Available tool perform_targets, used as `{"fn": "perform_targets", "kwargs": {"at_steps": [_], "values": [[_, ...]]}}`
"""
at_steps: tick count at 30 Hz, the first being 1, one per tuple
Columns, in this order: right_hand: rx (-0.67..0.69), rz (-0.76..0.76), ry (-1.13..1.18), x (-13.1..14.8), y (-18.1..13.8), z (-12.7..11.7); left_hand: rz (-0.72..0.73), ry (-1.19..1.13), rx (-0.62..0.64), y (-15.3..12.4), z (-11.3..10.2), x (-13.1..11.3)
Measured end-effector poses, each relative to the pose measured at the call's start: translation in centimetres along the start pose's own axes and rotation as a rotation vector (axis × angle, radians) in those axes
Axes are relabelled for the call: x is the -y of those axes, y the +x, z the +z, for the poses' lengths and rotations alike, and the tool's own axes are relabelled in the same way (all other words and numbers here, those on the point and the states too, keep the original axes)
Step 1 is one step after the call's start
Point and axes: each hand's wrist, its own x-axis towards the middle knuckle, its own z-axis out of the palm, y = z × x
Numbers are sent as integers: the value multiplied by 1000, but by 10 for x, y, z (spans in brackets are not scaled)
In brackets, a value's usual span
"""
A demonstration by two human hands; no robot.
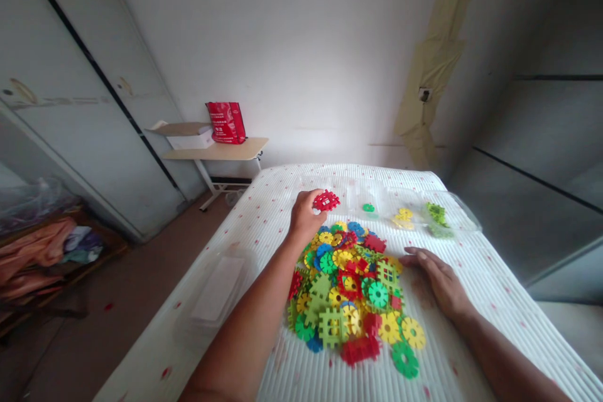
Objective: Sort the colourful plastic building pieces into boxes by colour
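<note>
My left hand [306, 213] reaches past the far side of the pile and pinches a red notched plastic building piece [326, 201] between thumb and fingers; it may be more than one piece. Below it spreads a heap of plastic building pieces [339, 276]: round notched discs and square lattices in red, yellow, green and blue. My right hand [440, 279] rests at the heap's right edge, fingers stretched out and holding nothing I can see. Its fingertips are close to a yellow disc.
Beyond the heap stand clear plastic boxes [464, 210] with a green disc [368, 208], yellow pieces [403, 218] and light green pieces [437, 215]. More clear plastic [217, 292] lies at left on the white mattress [188, 333]. A red bag [226, 123] stands on a small table [235, 149].
</note>
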Motion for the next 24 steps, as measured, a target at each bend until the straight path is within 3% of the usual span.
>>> {"fn": "perform_targets", "kwargs": {"at_steps": [6,12,18,24], "values": [[-12,3,18,-1,1,0,-45,226,83,28,36,4],[7,23,33,0,1,-1,-81,388,170,42,56,3],[12,30,17,1,1,0,-70,454,258,46,57,-7],[11,21,17,-1,1,0,-9,338,168,19,32,-9]]}}
